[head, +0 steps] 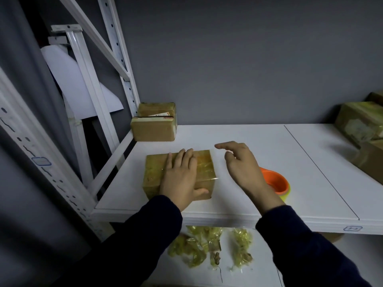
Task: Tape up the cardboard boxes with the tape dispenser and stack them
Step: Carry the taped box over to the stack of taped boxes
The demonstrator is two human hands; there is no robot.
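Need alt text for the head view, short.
A person's left hand presses flat on a taped cardboard box on a white shelf; the right hand hovers open beside it, near an orange tape dispenser. More boxes sit at the back left.

Box [154,172] on shelf [248,135], tape dispenser [275,183] to its right, two boxes [154,129] behind at left, tape scraps [199,249] below

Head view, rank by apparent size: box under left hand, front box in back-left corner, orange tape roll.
1. Box under the left hand, nearest the camera.
2. Corner box, farther off, so real order unsure.
3. Orange tape roll, partly behind the right hand.
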